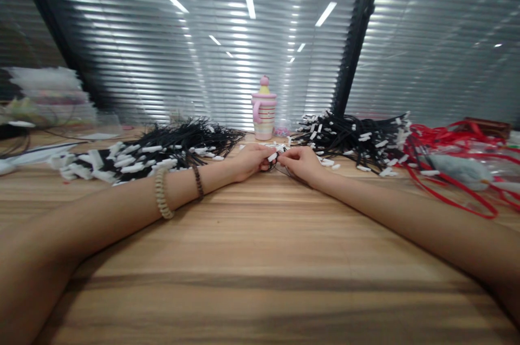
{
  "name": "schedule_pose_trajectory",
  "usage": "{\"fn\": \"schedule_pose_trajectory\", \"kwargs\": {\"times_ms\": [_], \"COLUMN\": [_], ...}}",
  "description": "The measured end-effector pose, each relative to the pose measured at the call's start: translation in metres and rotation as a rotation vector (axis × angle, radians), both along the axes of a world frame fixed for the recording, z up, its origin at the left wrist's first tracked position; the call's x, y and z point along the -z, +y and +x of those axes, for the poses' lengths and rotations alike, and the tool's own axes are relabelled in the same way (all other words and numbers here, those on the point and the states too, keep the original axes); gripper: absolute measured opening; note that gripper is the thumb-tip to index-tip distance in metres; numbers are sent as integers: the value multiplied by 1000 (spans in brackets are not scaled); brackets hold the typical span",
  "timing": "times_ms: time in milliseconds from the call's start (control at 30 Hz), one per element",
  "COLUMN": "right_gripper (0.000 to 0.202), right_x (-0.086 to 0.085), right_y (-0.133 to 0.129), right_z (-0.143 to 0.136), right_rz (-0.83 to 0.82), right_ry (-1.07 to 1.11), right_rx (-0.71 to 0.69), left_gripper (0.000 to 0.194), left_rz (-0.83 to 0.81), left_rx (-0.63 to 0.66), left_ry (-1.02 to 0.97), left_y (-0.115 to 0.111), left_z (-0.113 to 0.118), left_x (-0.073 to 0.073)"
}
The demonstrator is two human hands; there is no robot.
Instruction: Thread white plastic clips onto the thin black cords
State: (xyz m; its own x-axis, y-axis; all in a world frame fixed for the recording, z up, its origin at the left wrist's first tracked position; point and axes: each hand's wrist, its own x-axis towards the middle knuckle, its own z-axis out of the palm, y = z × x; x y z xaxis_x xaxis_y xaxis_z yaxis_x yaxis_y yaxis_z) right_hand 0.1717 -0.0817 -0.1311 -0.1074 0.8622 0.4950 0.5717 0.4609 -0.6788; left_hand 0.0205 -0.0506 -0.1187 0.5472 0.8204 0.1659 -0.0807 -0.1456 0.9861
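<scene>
Over the far middle of the table, my left hand (254, 162) and my right hand (304, 165) meet with fingertips nearly touching. A small white plastic piece (272, 157) sticks out at my left fingertips, on a thin black cord. My right thumb and forefinger pinch close beside it on the same dark cord; the exact grip is too small to make out. Loose white pieces (327, 162) lie just past my right hand. Left of my hands is a heap of black cords (182, 136) with white ends, and another black cord heap (345, 134) lies to the right.
A pink and cream cup (264, 112) with a handle stands behind my hands, before a window with blinds (227, 36). Red ribbons (455, 136) and clear plastic bags spread at the right. Stacked clear packaging (52, 96) sits at the far left of the wooden table (260, 258).
</scene>
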Motion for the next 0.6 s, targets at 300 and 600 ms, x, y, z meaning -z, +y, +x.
{"fn": "schedule_pose_trajectory", "kwargs": {"times_ms": [300,600], "right_gripper": [21,16], "right_x": [0,2], "right_y": [0,2], "right_z": [0,2], "right_rz": [-12,27], "right_ry": [42,67], "right_rx": [43,47], "left_gripper": [24,26], "left_rz": [7,-2], "left_rx": [18,14], "left_ry": [21,33], "left_y": [1,-1], "left_z": [-1,-1], "left_x": [1,0]}}
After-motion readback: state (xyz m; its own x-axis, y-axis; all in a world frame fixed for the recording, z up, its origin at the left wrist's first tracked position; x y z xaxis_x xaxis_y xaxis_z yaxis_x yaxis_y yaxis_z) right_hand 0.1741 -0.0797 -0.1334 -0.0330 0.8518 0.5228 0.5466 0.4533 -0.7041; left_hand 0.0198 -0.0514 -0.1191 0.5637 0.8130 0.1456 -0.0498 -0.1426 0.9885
